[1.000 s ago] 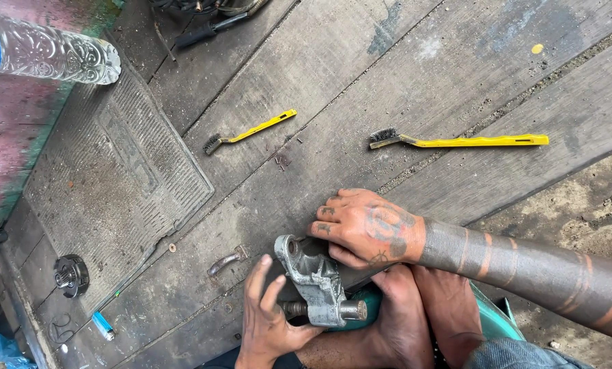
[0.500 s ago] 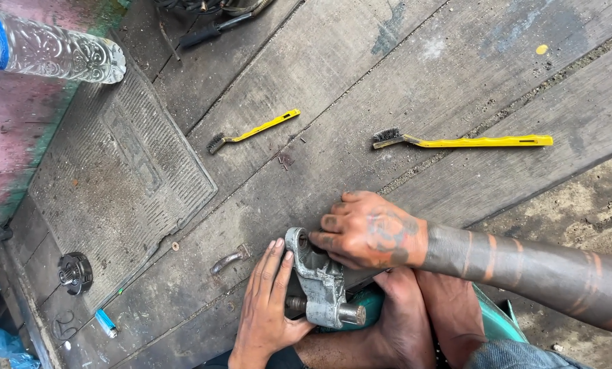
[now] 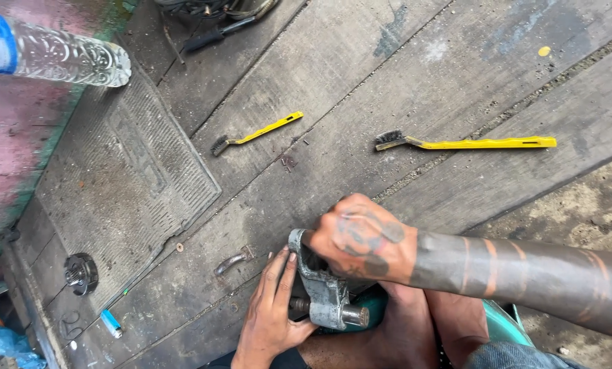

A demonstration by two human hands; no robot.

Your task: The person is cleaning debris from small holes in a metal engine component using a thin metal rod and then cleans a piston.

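From the head view, both hands worked at the lower middle, about 6 o'clock in the picture. The left hand [image 3: 273,316] lay flat, fingers stretched and close together, its fingertips against the left edge of a grey metal bracket [image 3: 322,290] and its palm beside the bracket's lower end. The right hand [image 3: 360,238], on a sleeve [image 3: 524,277] of grey with orange bands, came in from 3 o'clock and curled over the bracket's top, gripping it there. The bracket stood on end between the two hands, with a short round pin [image 3: 354,316] sticking out near its bottom. Behind it sat something teal [image 3: 374,301], mostly hidden by a bare foot [image 3: 395,335]; what it was I could not tell.

All this rested on a worn plank floor [image 3: 360,102]. A small bent metal piece [image 3: 232,262] lay just left of the left hand, at about 9 o'clock from it. Farther off, toward 11 o'clock, lay a short yellow wire brush [image 3: 255,134], and toward 1 o'clock a longer yellow wire brush [image 3: 466,143], well apart from each other. A ribbed grey mat [image 3: 121,184] covered the boards at the left. At its lower left corner sat a dark round part [image 3: 80,272], with a blue lighter [image 3: 111,322] below that. A clear plastic bottle [image 3: 60,56] lay on its side at the top left.
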